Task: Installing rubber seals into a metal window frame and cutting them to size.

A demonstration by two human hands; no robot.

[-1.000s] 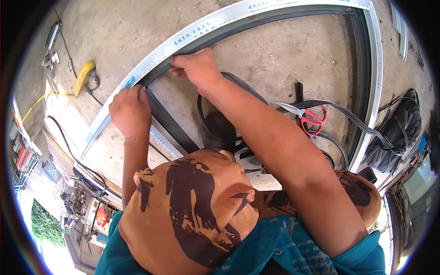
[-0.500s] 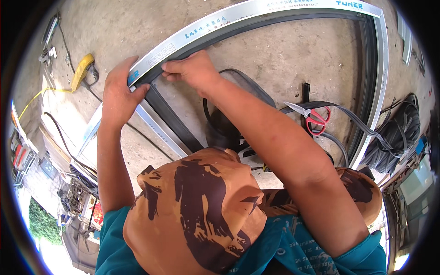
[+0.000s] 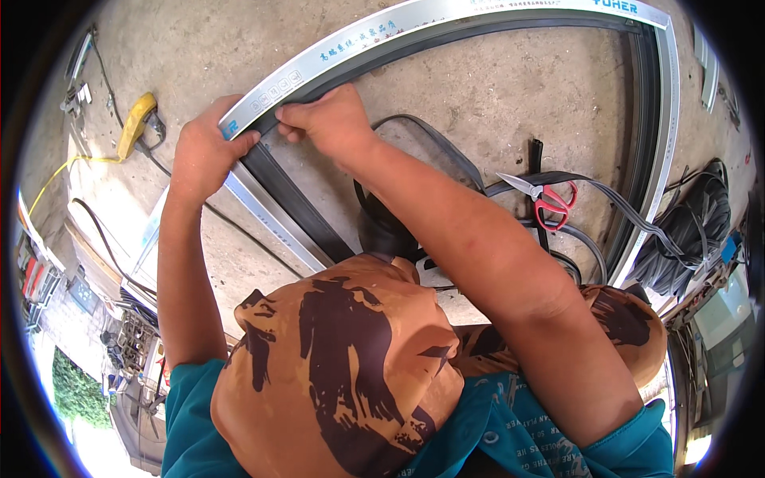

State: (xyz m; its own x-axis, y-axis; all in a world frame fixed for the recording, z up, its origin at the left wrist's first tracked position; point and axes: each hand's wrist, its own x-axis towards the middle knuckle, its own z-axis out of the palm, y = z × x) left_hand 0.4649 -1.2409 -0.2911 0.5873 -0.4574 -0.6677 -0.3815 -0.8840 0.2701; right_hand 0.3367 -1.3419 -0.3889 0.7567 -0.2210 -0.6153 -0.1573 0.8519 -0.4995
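A silver-white metal frame point(image 3: 446, 14) with a black inner lining lies before me. At its left corner, my left hand point(image 3: 202, 155) is closed around the profile, fingers over the outer edge and thumb on the inner side. Close beside it, my right hand point(image 3: 339, 126) pinches at the black rubber seal strip point(image 3: 398, 53) along the inner edge; its fingertips are partly hidden. A loose length of black strip point(image 3: 434, 135) loops behind my right forearm. Red-handled scissors point(image 3: 552, 205) lie partly open inside the frame, touching the strip.
A large bundle of black strip point(image 3: 689, 231) lies outside the frame's right side. At the left, a yellow tool point(image 3: 137, 123) with a cord rests on the concrete floor point(image 3: 191, 48). My patterned trouser knee point(image 3: 319, 350) rises close below the frame's left side.
Both hands have shifted slightly left, still at the same corner. The loop of black strip behind my right forearm has changed shape and shows more sharply. The frame has shifted slightly in view.
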